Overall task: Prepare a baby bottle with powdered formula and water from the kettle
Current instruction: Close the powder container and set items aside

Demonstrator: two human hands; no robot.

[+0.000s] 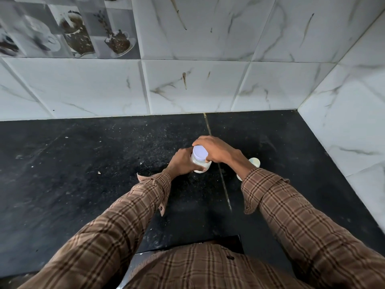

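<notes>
A clear jar (200, 162) of white powder stands at the middle of the black table (83, 163), the left hand (183, 162) gripping its body from 9 o'clock while the right hand (214, 150) curls its fingers (201, 141) over the pale lid (199, 152). At 3 o'clock of the jar, just behind the right wrist, a pale baby bottle (255, 162) lies largely hidden by the plaid sleeve (291, 205). Marbled wall tiles (198, 86) close the table at 12 and 3 o'clock.
</notes>
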